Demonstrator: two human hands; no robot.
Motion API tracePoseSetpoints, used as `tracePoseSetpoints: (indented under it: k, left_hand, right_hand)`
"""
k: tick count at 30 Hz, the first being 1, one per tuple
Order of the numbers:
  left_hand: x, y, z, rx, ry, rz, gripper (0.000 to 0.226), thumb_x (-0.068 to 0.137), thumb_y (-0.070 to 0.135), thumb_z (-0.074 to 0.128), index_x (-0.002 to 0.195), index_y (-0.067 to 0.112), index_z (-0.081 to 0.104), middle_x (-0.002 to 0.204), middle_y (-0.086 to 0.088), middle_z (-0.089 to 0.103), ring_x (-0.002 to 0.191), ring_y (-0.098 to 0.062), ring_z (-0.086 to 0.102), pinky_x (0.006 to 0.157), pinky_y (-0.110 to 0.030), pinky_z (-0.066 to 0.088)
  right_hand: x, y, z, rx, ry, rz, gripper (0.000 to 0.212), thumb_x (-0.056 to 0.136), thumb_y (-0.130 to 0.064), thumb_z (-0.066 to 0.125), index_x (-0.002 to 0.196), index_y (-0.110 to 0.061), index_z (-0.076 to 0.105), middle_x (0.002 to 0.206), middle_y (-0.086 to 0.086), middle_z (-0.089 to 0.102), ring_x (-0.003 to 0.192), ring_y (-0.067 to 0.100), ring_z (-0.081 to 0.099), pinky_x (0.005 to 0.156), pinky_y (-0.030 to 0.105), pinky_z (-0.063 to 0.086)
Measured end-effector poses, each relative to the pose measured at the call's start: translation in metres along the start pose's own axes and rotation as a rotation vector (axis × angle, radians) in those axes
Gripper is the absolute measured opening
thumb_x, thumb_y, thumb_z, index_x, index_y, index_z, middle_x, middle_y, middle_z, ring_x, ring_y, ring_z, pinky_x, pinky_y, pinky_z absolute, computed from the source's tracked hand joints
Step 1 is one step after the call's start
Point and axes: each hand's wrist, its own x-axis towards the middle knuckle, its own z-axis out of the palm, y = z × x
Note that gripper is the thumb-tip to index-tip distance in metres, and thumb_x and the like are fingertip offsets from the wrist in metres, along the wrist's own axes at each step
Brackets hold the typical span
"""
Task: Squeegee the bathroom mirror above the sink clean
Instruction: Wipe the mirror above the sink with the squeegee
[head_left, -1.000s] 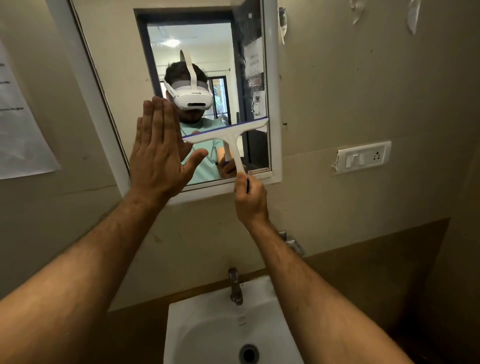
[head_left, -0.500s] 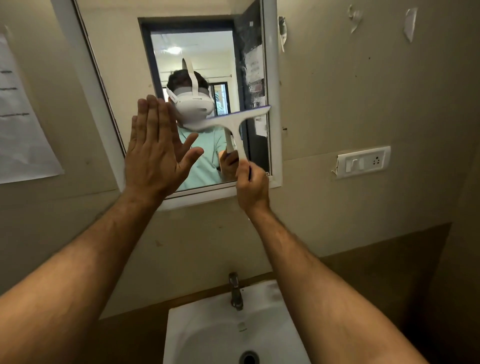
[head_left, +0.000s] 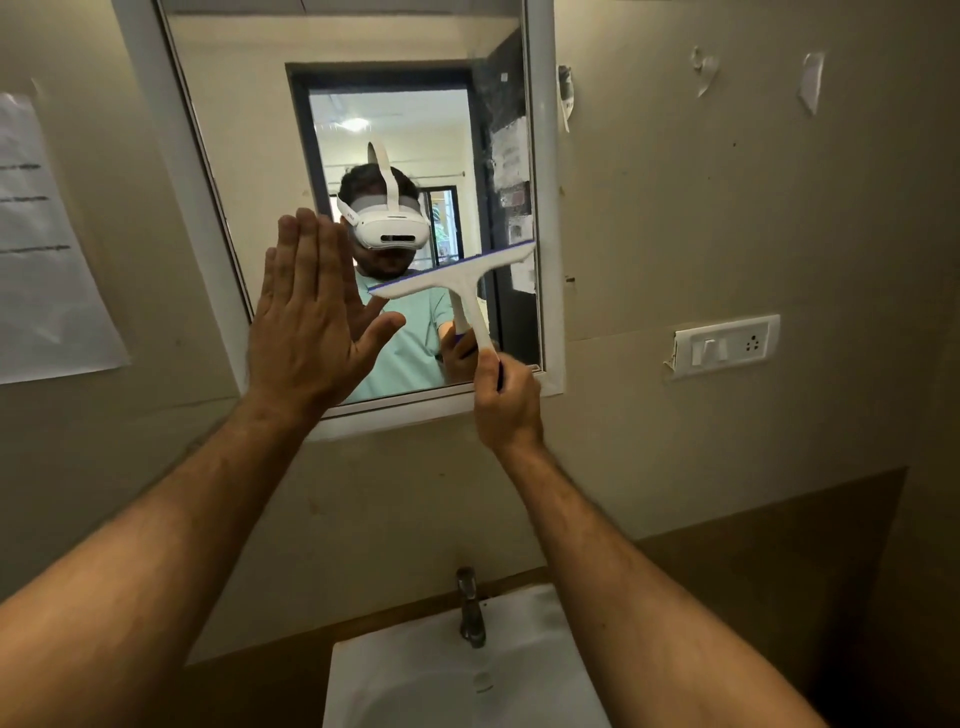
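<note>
A white-framed mirror (head_left: 249, 130) hangs on the beige wall above a white sink (head_left: 545, 670). My right hand (head_left: 506, 402) grips the handle of a white squeegee (head_left: 457, 280) at the mirror's lower right corner. Its blade, edged in blue, lies tilted against the glass, right end higher and touching the right frame. My left hand (head_left: 311, 322) is flat and open, fingers together pointing up, over the mirror's lower left part. The glass reflects a person wearing a white headset.
A metal tap (head_left: 470, 608) stands at the back of the sink. A white switch and socket plate (head_left: 727, 345) sits on the wall to the right. A paper sheet (head_left: 36, 249) is stuck on the left wall. Torn tape bits (head_left: 810, 83) cling to the upper right wall.
The squeegee blade rose up the glass half a second ago and has come back down a little. My left hand stayed flat on the mirror. The view has tilted upward.
</note>
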Motion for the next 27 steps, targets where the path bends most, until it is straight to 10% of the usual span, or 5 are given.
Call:
tracePoseSetpoints:
  k: [7, 21, 27]
  left_hand:
    - [0.007, -0.004, 0.000, 0.031, 0.005, 0.000, 0.099, 0.095, 0.072, 0.025, 0.161, 0.003, -0.001, 0.169, -0.019, -0.006, 0.158, -0.030, -0.007, 0.127, -0.039, -0.007]
    - [0.011, -0.003, -0.004, 0.027, 0.018, 0.021, 0.099, 0.095, 0.072, 0.025, 0.161, 0.003, 0.000, 0.169, -0.020, -0.004, 0.157, -0.032, -0.004, 0.128, -0.041, -0.004]
    - [0.012, -0.002, -0.003, 0.021, 0.017, 0.006, 0.099, 0.094, 0.072, 0.025, 0.161, 0.003, 0.001, 0.169, -0.020, -0.003, 0.158, -0.032, -0.004, 0.127, -0.040, -0.005]
  right_hand:
    - [0.071, -0.067, -0.003, 0.029, 0.057, -0.021, 0.057, 0.096, -0.050, 0.035, 0.081, -0.006, 0.067, 0.072, 0.013, 0.068, 0.069, 0.029, 0.067, 0.064, 0.046, 0.057]
    - [0.013, -0.019, 0.007, 0.046, 0.018, 0.033, 0.042, 0.103, -0.043, 0.037, 0.096, -0.014, 0.067, 0.072, -0.009, 0.061, 0.066, -0.003, 0.059, 0.055, 0.015, 0.043]
    - [0.062, -0.066, 0.008, 0.021, 0.079, -0.012, 0.042, 0.103, -0.042, 0.038, 0.081, -0.017, 0.064, 0.074, 0.004, 0.068, 0.072, 0.018, 0.066, 0.064, 0.037, 0.056]
